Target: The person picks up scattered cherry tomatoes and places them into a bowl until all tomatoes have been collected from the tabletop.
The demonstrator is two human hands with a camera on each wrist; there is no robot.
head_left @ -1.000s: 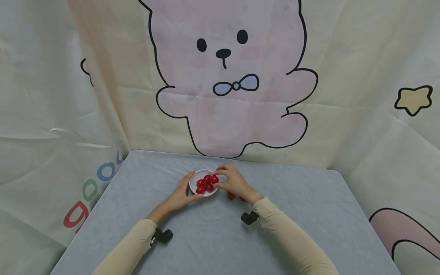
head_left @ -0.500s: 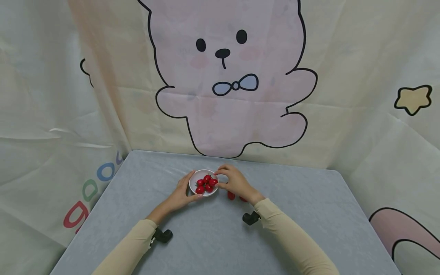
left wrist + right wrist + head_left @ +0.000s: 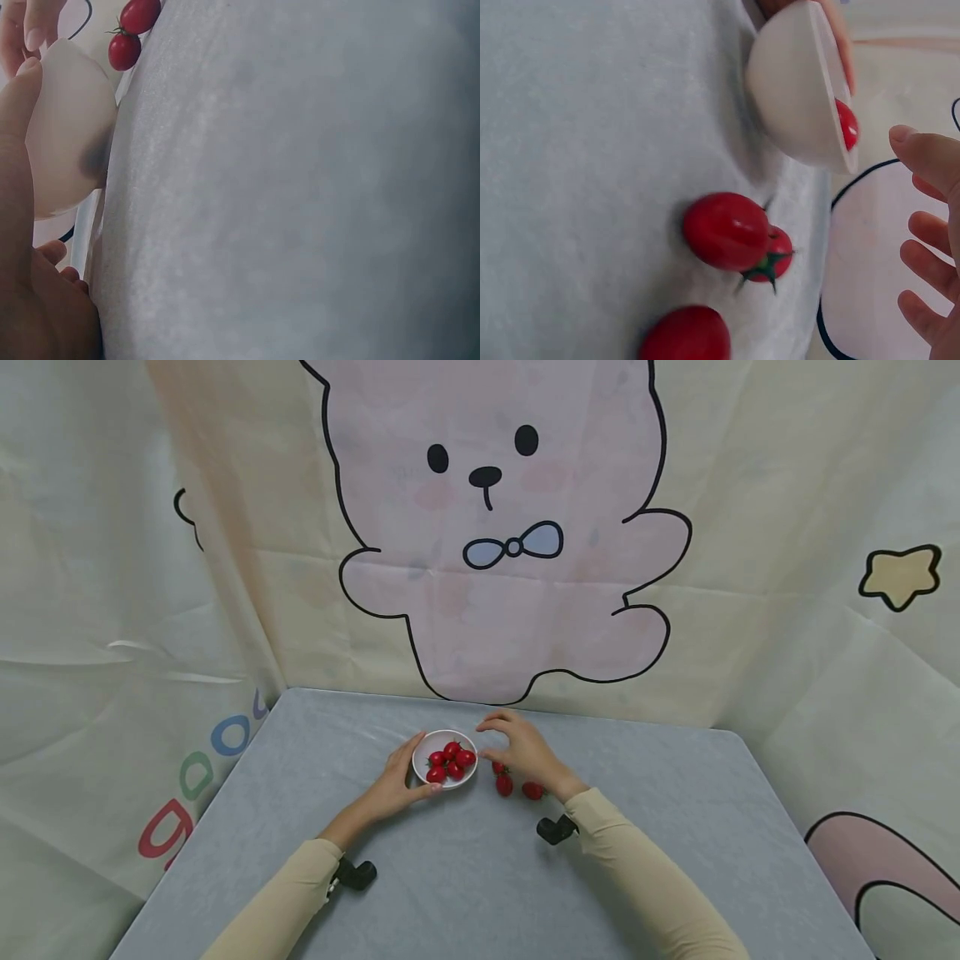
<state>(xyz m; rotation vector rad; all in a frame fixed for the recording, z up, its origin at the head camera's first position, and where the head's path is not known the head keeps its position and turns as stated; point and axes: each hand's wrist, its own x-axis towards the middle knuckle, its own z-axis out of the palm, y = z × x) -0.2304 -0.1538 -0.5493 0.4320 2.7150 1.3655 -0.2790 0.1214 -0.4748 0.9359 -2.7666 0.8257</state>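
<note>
A small white bowl point(image 3: 422, 750) holds several red cherry tomatoes point(image 3: 454, 770). My left hand point(image 3: 392, 787) grips the bowl from its left side, thumb at the near rim and fingers round the far side. Just right of the bowl, my right hand point(image 3: 528, 753) hovers with fingers spread and nothing between them. Below it lie three loose cherry tomatoes point(image 3: 504, 786), partly covered by the hand in the head view. The right wrist view shows them on the cloth, one tomato point(image 3: 726, 231) overlapping another with a green stem point(image 3: 766, 267).
A grey-blue cloth point(image 3: 450, 877) covers the table. Behind it hangs a pale curtain point(image 3: 787, 635) printed with a bear. Black wrist cameras point(image 3: 356, 874) sit on both forearms.
The right hand lowered a cherry tomato into the bowl and let it go. It then moved right, fingers opening, and more of the loose tomatoes show. The left hand stayed on the bowl.
</note>
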